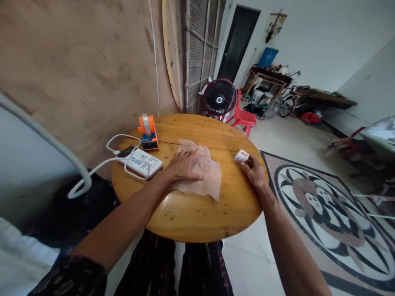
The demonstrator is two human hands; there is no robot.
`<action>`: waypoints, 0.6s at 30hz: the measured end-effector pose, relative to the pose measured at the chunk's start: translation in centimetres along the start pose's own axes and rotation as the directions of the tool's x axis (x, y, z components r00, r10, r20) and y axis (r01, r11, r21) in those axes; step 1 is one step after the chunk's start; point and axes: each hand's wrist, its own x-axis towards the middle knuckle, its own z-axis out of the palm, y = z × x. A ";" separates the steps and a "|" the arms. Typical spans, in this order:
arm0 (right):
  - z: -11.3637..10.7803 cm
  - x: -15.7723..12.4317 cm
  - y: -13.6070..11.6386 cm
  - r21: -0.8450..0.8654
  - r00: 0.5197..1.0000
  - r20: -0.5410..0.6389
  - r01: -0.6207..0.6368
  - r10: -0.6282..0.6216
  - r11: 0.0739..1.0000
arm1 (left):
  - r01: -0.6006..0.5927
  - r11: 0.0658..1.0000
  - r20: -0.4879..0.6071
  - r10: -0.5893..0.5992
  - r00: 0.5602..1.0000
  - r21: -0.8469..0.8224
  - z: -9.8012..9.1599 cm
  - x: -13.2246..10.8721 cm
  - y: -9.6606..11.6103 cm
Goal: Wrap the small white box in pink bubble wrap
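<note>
A crumpled sheet of pinkish, see-through bubble wrap (211, 176) lies on the round wooden table (197, 224). My left hand (184, 166) rests on its left part, palm down, with the fingers stretched out and partly blending into the wrap. Over at the table's right side, my right hand (255, 172) grips a small white box (241, 156) with a red mark on it, thumb and fingers at its near right edge. The box is at the tabletop, apart from the bubble wrap.
An orange and blue tape dispenser (148, 132) stands at the table's back left. Beside it are a white power bank (143, 162) and a looped white cable (108, 159). Behind the table are a round fan (219, 98) and a red plastic chair (243, 115).
</note>
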 end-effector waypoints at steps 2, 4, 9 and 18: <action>-0.9 -1.7 -2.1 0.009 0.986 -0.159 0.044 -0.042 0.999 | 0.008 1.000 0.004 -0.008 1.000 -0.001 0.0 0.0 0.0; -1.8 -3.7 -5.0 -0.029 0.941 -0.279 0.191 -0.191 0.981 | 0.004 1.000 0.006 -0.004 1.000 0.000 0.0 0.0 0.0; -0.4 -7.9 -12.8 0.126 0.880 0.028 0.467 -0.473 0.875 | 0.020 1.000 0.001 -0.020 1.000 0.002 -0.1 -0.1 0.0; 8.1 -1.4 -14.2 -0.167 0.772 0.548 0.479 -0.323 0.862 | -0.016 0.999 -0.004 0.016 1.000 0.028 0.3 -0.2 -0.6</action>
